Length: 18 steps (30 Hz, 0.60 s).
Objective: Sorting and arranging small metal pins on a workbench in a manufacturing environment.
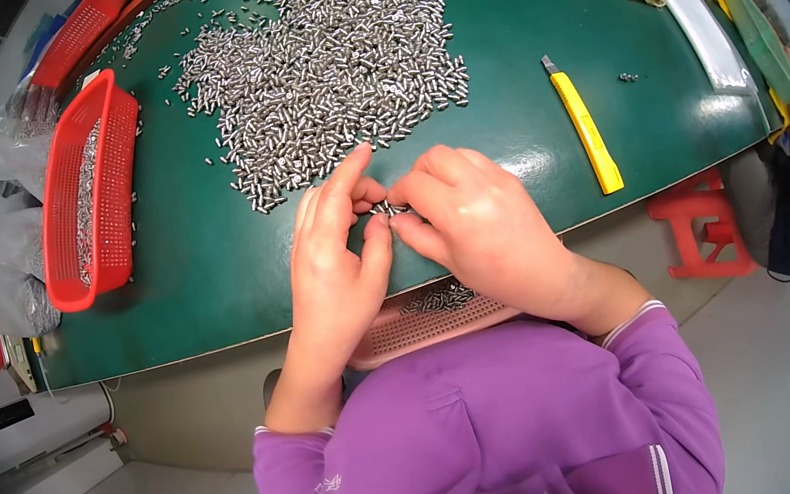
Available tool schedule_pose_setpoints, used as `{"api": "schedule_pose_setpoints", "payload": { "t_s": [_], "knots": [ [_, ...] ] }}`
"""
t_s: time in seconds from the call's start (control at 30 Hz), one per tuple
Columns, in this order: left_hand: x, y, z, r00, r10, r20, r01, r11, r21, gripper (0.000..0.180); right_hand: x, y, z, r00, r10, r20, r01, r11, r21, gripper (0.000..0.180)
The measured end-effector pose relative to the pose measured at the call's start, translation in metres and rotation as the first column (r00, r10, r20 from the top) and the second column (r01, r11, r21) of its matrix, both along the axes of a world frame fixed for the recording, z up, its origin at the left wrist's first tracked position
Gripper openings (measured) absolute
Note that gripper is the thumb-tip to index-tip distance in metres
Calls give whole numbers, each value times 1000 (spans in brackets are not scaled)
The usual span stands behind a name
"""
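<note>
Pins [388, 210], small and silver, sat pinched between both grips over the counter's [217, 272] near edge: left hand [336, 255] and right hand [478, 225] touched, equally near.

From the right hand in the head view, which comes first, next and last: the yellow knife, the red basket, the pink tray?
From the right hand:
1. Pink tray, just below it at the table edge.
2. Yellow knife, to its right.
3. Red basket, far left.
</note>
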<state>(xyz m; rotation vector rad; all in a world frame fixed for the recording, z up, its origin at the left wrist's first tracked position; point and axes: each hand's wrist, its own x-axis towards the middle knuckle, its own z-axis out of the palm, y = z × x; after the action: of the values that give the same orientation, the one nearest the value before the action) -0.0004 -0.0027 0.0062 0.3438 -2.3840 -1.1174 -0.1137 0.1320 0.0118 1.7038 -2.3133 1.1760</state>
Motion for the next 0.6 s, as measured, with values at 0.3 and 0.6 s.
{"api": "schedule_pose_setpoints", "payload": {
  "t_s": [0.3,0.6],
  "knots": [
    [0,-1,0,1000,9,13,-8,1000,-20,62,6,-4,-5,989,-51,-136,46,998,-39,18],
    [2,0,-1,1000,2,-2,-2,1000,22,61,0,1,1,998,-67,-2,67,998,-6,12]
  ]
}}
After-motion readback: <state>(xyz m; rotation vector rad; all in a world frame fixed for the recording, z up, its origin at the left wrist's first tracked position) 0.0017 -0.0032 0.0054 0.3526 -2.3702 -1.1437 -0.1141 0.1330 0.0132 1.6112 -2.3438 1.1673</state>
